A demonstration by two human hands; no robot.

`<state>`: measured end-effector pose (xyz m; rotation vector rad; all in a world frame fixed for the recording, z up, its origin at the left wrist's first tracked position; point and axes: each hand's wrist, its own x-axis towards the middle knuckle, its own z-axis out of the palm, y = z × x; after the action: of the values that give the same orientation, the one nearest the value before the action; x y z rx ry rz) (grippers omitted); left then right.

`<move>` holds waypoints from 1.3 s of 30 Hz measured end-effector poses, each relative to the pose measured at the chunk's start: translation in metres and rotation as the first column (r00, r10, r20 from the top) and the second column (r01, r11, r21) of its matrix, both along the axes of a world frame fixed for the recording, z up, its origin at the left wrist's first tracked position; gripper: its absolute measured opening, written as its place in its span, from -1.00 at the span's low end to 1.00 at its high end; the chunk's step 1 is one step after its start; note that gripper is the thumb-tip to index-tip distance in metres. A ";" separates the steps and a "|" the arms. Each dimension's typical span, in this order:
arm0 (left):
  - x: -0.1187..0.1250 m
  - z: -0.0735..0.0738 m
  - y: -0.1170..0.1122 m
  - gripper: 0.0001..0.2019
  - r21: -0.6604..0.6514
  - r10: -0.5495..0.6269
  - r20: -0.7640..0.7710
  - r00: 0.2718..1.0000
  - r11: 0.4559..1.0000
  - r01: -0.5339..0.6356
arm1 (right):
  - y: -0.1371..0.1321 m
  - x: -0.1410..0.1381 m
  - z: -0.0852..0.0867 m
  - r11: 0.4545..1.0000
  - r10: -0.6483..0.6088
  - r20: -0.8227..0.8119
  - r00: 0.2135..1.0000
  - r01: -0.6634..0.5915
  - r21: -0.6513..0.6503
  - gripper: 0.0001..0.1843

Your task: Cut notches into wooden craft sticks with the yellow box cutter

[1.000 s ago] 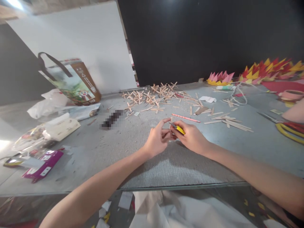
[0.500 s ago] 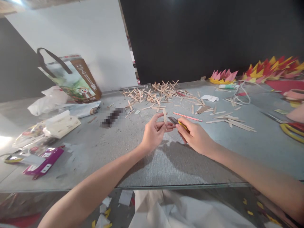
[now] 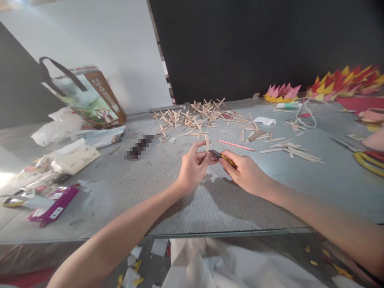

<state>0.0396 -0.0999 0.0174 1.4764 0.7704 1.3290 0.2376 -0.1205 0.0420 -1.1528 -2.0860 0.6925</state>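
My left hand (image 3: 193,168) pinches a short wooden stick (image 3: 207,143) upright between thumb and fingers, a little above the grey table (image 3: 180,200). My right hand (image 3: 244,173) grips a yellow utility knife (image 3: 223,157), whose dark blade end points left and touches the stick near my left fingertips. Both hands hover close together at the table's middle. A pile of crossed wooden sticks (image 3: 192,116) lies just beyond them, and a pink pencil (image 3: 235,145) lies right behind my right hand.
A printed carrier bag (image 3: 90,98) and plastic wrappers stand at the back left, a purple box (image 3: 52,204) at the near left. Loose sticks (image 3: 292,152), a white cable and folded paper crowns (image 3: 339,86) fill the right. Scissors with yellow handles (image 3: 370,162) lie at the right edge.
Both hands have lifted off the table and moved slightly away from me. The stick now stands upright in my left fingers with the knife blade against it.
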 end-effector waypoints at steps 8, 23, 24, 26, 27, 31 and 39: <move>-0.003 -0.004 0.002 -0.63 0.060 0.066 -0.140 0.988 0.997 -0.058 | 0.000 -0.003 -0.005 1.000 -0.015 0.002 1.000 0.016 -0.017 -0.73; -0.014 0.025 0.000 -0.55 -0.135 -0.201 -0.077 0.977 0.973 0.189 | 0.009 0.013 0.012 0.830 0.090 -0.234 0.968 -0.203 -0.520 -0.62; -0.015 0.027 0.000 -0.55 -0.148 -0.228 -0.076 0.971 0.965 0.215 | 0.010 0.014 0.012 0.829 0.100 -0.229 0.968 -0.209 -0.519 -0.61; -0.018 0.029 0.001 -0.53 -0.171 -0.282 -0.075 0.957 0.949 0.266 | 0.012 0.017 0.012 0.837 0.124 -0.205 0.971 -0.213 -0.504 -0.61; -0.019 0.030 0.002 -0.52 -0.179 -0.302 -0.076 0.950 0.941 0.285 | 0.013 0.018 0.012 0.845 0.132 -0.187 0.974 -0.209 -0.492 -0.61; -0.023 0.033 0.005 -0.49 -0.225 -0.339 -0.091 0.936 0.923 0.313 | 0.015 0.021 0.015 0.879 0.161 -0.103 0.982 -0.190 -0.438 -0.60; -0.028 0.037 0.006 -0.46 -0.311 -0.416 -0.053 0.908 0.870 0.381 | 0.017 0.026 0.020 0.899 0.236 -0.076 0.969 -0.248 -0.362 -0.63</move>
<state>0.0118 -0.0937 0.0543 1.3868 0.6582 0.7808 0.2636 -0.1033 0.0620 -1.0723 -2.1513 1.2586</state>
